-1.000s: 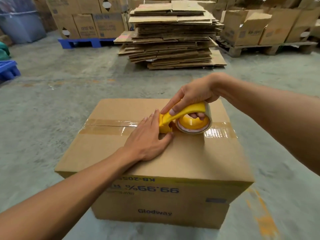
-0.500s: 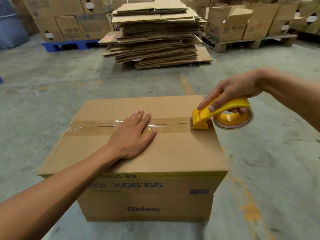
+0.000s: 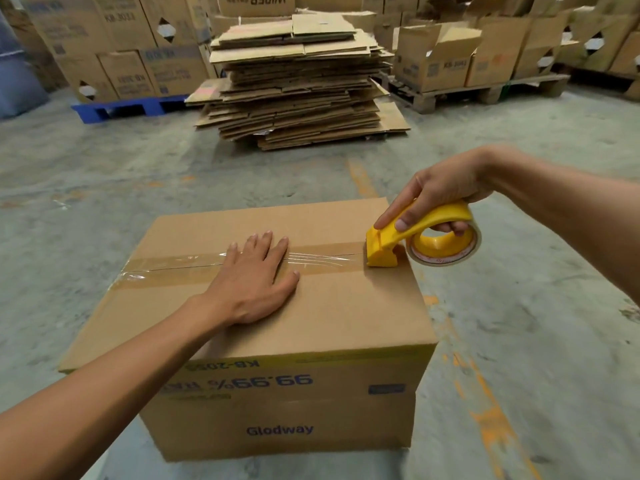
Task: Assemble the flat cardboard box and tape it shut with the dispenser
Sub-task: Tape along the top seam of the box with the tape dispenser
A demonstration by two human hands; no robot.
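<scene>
An assembled brown cardboard box point(image 3: 332, 306) stands on the concrete floor with its top flaps closed. A strip of clear tape point(image 3: 166, 268) runs along the centre seam from the left edge towards the right. My left hand point(image 3: 252, 278) lies flat on the box top, fingers spread over the tape. My right hand point(image 3: 436, 199) grips the handle of the yellow tape dispenser point(image 3: 415, 240), whose nose rests at the right edge of the box top. The roll hangs past that edge.
A tall stack of flattened cardboard point(image 3: 298, 84) sits on the floor straight ahead. Packed boxes stand on a blue pallet point(image 3: 114, 109) at the back left and on a wooden pallet point(image 3: 485, 91) at the back right. Orange paint marks the floor to the right.
My right hand has drawn the dispenser along the seam from the middle of the box to its right edge, laying tape. My left hand shifted slightly left and stays flat on the top.
</scene>
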